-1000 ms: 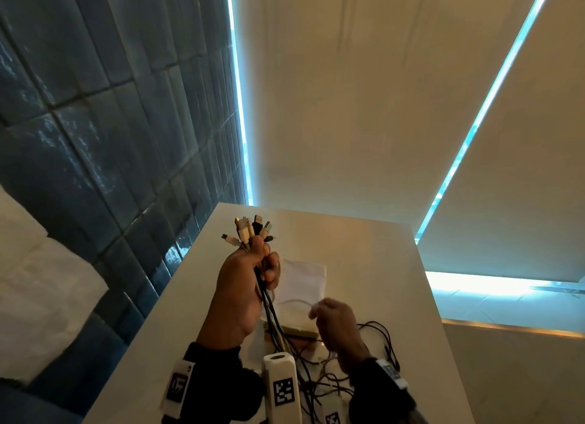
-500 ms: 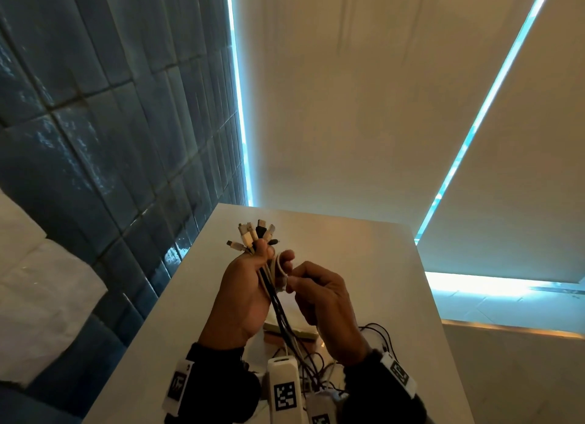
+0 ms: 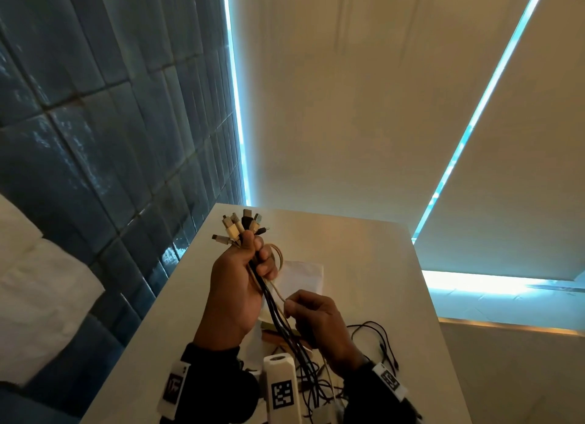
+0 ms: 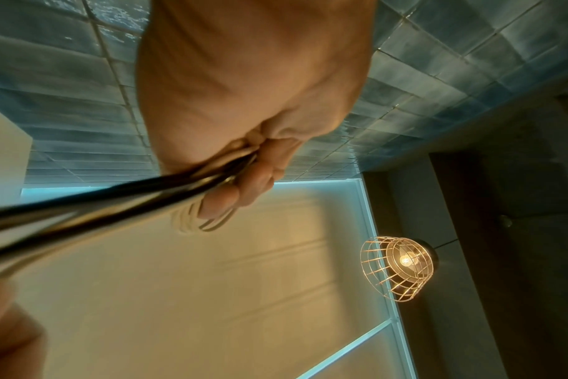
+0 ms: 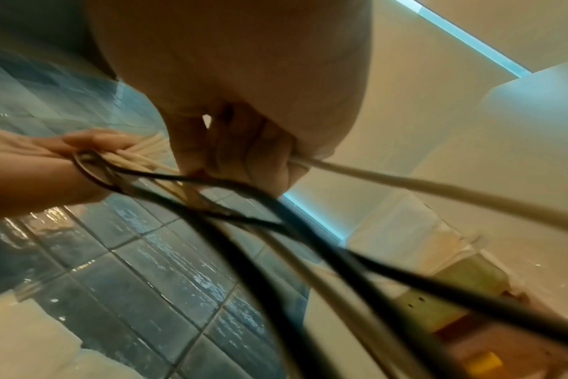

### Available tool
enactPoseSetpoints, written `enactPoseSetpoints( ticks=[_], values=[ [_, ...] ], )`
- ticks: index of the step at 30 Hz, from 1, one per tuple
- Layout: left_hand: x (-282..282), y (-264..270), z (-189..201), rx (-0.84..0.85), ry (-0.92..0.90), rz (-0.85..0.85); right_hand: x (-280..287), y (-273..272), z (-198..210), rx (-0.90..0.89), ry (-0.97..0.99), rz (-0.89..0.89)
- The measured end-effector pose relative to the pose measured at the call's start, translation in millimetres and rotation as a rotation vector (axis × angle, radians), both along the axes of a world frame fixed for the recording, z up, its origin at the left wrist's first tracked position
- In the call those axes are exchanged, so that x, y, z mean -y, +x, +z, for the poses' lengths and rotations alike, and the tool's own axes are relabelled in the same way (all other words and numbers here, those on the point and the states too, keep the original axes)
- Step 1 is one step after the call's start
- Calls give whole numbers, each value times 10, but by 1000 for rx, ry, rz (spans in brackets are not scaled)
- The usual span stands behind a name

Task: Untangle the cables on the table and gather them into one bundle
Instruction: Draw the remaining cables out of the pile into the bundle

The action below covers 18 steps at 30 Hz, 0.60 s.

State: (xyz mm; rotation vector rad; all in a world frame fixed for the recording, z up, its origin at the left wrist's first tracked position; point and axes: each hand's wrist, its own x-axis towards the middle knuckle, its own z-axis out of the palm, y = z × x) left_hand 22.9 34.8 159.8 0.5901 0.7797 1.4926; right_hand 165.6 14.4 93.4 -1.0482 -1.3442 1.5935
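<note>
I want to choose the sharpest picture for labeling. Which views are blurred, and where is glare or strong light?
Head view: mostly sharp, the plugs above the left hand are clear; bright blue light strips cause glare. Left wrist view: the cables near the lens are smeared, but the lamp is sharp and bright. Right wrist view: the black cables and the right hand are blurred.

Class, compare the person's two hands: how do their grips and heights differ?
The left hand is raised and fists the whole bundle of black and beige cables, plugs fanned above it. The right hand sits lower and pinches one single beige cable. Both hold cables above the pale table.
</note>
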Motion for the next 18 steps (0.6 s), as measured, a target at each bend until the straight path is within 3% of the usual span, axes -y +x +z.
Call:
enactPoseSetpoints(
  ticks=[10, 18],
  values=[
    [36, -24, 23, -71, -33, -22, -134, 4, -590, 173, -86, -66],
    [26, -39, 28, -69, -26, -50, -166, 108, -933, 427, -32, -87]
  ],
)
